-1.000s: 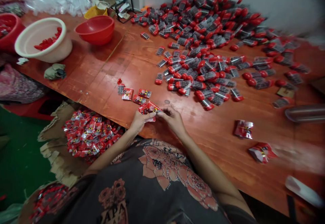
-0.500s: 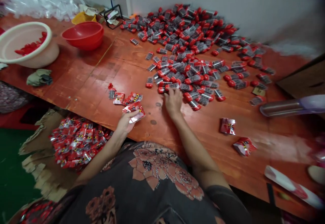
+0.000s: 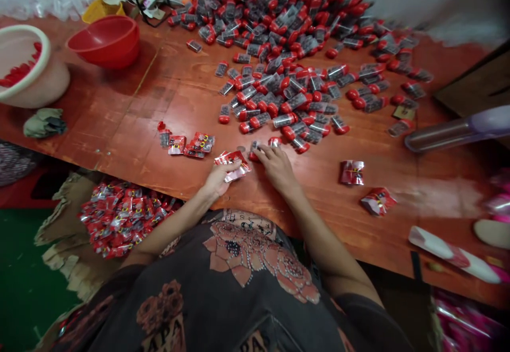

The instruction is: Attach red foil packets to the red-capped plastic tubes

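Two hands at the table's near edge: left hand [image 3: 219, 179] with fingers closed on a red foil sachet [image 3: 233, 165], right hand [image 3: 278, 168] with fingers extended, tips touching a red-capped plastic tube [image 3: 255, 150] (contents too small to tell). Just beyond, a heap of tubes [image 3: 279, 59] across a red-stained wooden table [image 3: 119, 123]; beside the left hand, more sachets [image 3: 195, 144].

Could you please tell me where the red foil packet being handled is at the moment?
In the head view, the red foil packet is in the left hand, near the front edge of the wooden table, with the right hand just to its right and a small group of packets to its left.
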A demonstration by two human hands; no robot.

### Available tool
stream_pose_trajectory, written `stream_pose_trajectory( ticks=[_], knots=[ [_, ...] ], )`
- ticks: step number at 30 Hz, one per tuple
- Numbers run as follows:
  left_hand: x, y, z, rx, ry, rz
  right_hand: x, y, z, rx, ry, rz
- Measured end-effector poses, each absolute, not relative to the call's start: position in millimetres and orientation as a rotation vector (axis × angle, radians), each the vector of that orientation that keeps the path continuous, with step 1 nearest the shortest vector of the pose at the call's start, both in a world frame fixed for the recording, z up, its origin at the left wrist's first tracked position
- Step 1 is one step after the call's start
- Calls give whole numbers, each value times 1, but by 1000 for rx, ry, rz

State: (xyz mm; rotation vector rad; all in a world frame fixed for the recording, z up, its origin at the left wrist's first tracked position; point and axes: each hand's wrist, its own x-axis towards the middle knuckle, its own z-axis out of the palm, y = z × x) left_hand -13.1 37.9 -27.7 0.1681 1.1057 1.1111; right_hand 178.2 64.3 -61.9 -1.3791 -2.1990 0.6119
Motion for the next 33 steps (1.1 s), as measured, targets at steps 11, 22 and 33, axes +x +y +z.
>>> stream_pose_trajectory(
  ticks=[11,22,33],
  knots=[
    [0,26,-30,363,1081,1198,147,32,-43,-1228,-1358,1316],
    [-13,31,-30,139,1106,1138,176,90,-51,-1339,-2150,641],
    [-25,40,-19,-122,988,1181,157,37,-27,-1279,-1699,1060]
  ],
)
